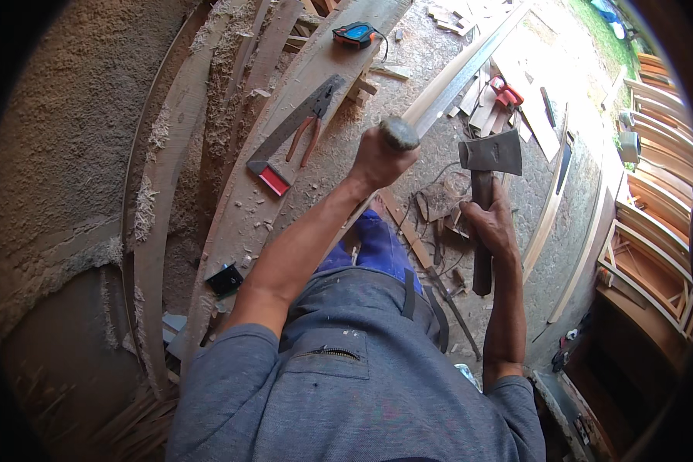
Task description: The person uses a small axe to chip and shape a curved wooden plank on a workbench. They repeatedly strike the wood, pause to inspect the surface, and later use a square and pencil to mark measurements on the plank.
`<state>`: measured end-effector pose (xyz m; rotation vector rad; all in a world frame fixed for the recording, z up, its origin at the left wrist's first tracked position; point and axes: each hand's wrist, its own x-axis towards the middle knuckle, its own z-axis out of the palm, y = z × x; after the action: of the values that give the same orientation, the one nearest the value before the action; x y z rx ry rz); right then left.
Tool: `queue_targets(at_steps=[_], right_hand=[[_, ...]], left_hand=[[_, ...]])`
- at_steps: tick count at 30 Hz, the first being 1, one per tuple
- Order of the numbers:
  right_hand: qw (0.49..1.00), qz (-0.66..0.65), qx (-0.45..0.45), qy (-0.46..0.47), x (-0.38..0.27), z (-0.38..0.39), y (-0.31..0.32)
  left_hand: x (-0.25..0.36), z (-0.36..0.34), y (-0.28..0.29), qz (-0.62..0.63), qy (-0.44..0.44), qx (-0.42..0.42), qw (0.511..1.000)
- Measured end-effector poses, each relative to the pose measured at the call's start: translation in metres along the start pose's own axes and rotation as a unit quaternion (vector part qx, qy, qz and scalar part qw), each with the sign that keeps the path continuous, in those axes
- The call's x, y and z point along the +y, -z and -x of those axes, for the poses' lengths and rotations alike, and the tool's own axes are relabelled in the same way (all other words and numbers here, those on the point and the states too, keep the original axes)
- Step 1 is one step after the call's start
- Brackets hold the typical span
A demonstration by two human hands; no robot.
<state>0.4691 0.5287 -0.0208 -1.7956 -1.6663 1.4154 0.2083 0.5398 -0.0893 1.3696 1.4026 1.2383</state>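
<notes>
My left hand (379, 163) is closed round the shaft of a tool with a rounded, worn grey-brown end (400, 133); its far end is hidden, so I cannot tell its kind. Beneath that hand runs a long pale wooden board (446, 75), slanting away to the upper right. In my right hand (493, 222) is a hatchet (482, 266), gripped by its dark wooden handle with the wide steel head upward. The hatchet head is apart from the rounded end, to its right.
On the thick plank at left lie a tape measure (356, 34), a square with a red-marked stock (273, 180), pliers (306, 138) and a dark box (224, 281). Offcuts and a red tool (507, 92) litter the floor. Wooden frames (651, 231) stand at right.
</notes>
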Motion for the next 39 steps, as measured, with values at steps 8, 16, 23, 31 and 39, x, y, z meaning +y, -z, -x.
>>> queue_targets(at_steps=[8,16,23,31,39], right_hand=[[0.989,-0.143,0.004,-0.026,-0.019,0.035,-0.008],[0.992,-0.123,-0.012,-0.035,-0.01,0.034,-0.017],[0.999,-0.035,-0.015,-0.021,-0.028,0.021,-0.022],[1.0,0.019,-0.014,0.017,-0.073,0.003,-0.012],[0.963,0.208,0.065,0.16,-0.104,-0.032,-0.004]], left_hand=[[0.019,-0.033,-0.023,0.02,0.018,-0.103,0.994],[0.011,-0.014,0.002,0.026,-0.027,-0.001,0.999],[0.011,0.004,0.0,-0.033,-0.096,0.014,0.995],[0.0,0.005,0.003,-0.058,-0.052,0.012,0.997],[-0.007,-0.019,-0.007,0.008,0.003,-0.003,1.0]])
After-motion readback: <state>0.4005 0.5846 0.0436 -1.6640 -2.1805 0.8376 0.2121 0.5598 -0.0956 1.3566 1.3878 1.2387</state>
